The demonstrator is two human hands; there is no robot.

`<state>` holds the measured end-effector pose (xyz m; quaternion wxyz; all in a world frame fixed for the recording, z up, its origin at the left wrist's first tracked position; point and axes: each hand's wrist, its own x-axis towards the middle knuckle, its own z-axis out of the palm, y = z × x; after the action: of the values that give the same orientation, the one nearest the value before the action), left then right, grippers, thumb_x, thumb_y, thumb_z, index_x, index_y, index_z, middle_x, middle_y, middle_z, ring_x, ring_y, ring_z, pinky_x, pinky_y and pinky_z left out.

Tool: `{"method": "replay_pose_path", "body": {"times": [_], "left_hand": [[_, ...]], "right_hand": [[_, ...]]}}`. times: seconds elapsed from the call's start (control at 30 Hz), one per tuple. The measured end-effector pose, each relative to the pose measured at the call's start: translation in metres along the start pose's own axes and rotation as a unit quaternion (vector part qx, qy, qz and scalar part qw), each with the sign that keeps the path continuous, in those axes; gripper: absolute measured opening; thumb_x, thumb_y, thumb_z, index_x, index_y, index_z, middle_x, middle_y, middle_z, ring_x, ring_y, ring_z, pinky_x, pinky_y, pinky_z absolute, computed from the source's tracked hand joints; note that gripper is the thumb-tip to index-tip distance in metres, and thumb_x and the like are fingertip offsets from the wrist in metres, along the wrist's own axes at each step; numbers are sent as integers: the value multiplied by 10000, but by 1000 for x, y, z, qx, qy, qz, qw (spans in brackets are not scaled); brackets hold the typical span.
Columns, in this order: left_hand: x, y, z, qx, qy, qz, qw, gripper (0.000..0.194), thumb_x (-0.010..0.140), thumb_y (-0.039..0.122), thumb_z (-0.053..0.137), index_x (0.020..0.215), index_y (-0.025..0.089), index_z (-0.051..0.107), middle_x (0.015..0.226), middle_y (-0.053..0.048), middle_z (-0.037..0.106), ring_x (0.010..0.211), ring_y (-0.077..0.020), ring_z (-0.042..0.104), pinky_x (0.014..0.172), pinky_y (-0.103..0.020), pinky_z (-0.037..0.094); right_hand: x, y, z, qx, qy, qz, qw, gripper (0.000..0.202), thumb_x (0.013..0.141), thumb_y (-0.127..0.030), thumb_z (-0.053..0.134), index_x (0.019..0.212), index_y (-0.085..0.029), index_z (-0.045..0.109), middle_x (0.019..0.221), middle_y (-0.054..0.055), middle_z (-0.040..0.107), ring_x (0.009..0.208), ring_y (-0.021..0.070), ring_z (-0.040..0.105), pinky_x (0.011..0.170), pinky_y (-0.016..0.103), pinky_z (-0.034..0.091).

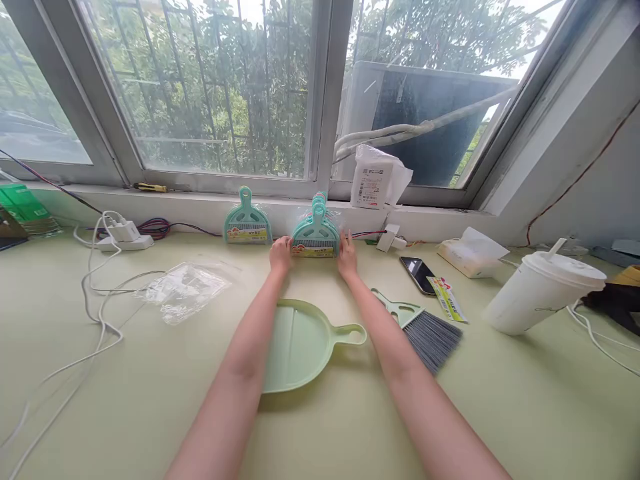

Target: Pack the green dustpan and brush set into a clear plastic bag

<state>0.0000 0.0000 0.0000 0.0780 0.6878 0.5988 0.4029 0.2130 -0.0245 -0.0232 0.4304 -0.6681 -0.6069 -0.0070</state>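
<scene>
Against the low wall under the window, several packaged teal dustpan-and-brush sets (316, 235) stand upright, one behind another, in clear wrap. My left hand (281, 255) grips their left edge, and my right hand (347, 256) holds the right edge; some fingertips are hidden. To the left leans another packaged dustpan-and-brush set (247, 223), apart from my hands. Beneath my forearms lies an unwrapped pale green dustpan (303, 343), partly covered by my left arm. Beside my right forearm is a hand brush (433, 337) with grey bristles and a pale green handle.
Crumpled clear plastic wrap (187, 290) and white cables (103, 320) lie left. On the right are a phone (418, 275), a label card (447, 299), a tissue pack (471, 253) and a tilted-looking white cup (540, 290). A screwdriver (151, 188) rests on the sill.
</scene>
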Motion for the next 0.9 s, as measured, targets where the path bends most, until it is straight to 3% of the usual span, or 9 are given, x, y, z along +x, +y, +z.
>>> {"method": "replay_pose_path", "body": {"times": [0.13,0.3,0.43,0.57,0.63,0.7,0.77,0.83,0.9], "left_hand": [[6,5,-2,16,5,-36,999,401,981,399,349,1092,196,676,1018,-126,719,962,-266,646,794,-340,461],[10,6,2,31,11,-35,999,411,978,455,340,1038,225,676,1018,-114,721,950,-259,652,770,-329,461],[4,8,2,45,11,-60,997,414,983,451,327,1173,208,603,1086,-133,691,1005,-279,643,802,-348,467],[-6,8,-18,40,97,-43,994,460,988,436,320,1351,181,446,1269,-172,568,1056,-276,628,807,-341,476],[-13,9,-35,27,115,-14,993,434,989,421,324,1325,184,464,1278,-156,553,1009,-241,640,818,-327,478],[-24,12,-52,0,53,34,998,387,972,432,375,1211,188,557,1211,-118,602,939,-199,647,843,-310,477],[-40,17,-65,-47,-92,95,990,363,924,473,465,1093,198,632,1138,-82,655,937,-178,641,867,-292,477],[-61,21,-75,-91,-249,140,954,371,839,515,579,1035,214,673,1106,-57,687,986,-179,631,881,-275,474],[-82,22,-80,-97,-343,146,923,383,759,533,650,966,216,701,1041,-46,713,959,-186,632,846,-273,480]], "right_hand": [[-1,-4,-5,2,44,49,998,495,976,-278,267,1426,-250,470,1299,138,508,1105,230,577,863,319,476],[0,-4,-9,51,44,80,995,480,982,-326,286,1444,-205,334,1183,130,611,1066,237,588,827,315,463],[-1,-6,-9,66,16,84,994,433,982,-339,290,1391,-205,340,1195,131,609,1028,238,602,815,328,464],[-9,-11,-14,54,82,99,990,426,984,-340,258,1370,-181,343,1248,159,548,1094,240,582,801,310,477],[-15,-15,-20,52,116,106,986,421,984,-317,233,1363,-172,344,1254,165,525,1111,237,575,791,301,482],[-24,-18,-27,56,124,111,985,412,977,-278,224,1353,-172,350,1257,166,509,1072,233,589,772,305,486],[-36,-22,-36,56,115,111,986,404,964,-244,233,1338,-181,370,1266,163,497,1031,232,599,748,311,486],[-52,-24,-46,47,98,101,989,394,945,-208,256,1306,-196,413,1270,149,500,1009,228,601,728,305,478],[-71,-24,-59,32,78,79,993,384,921,-170,284,1255,-203,470,1259,128,522,980,218,603,714,291,463]]}}
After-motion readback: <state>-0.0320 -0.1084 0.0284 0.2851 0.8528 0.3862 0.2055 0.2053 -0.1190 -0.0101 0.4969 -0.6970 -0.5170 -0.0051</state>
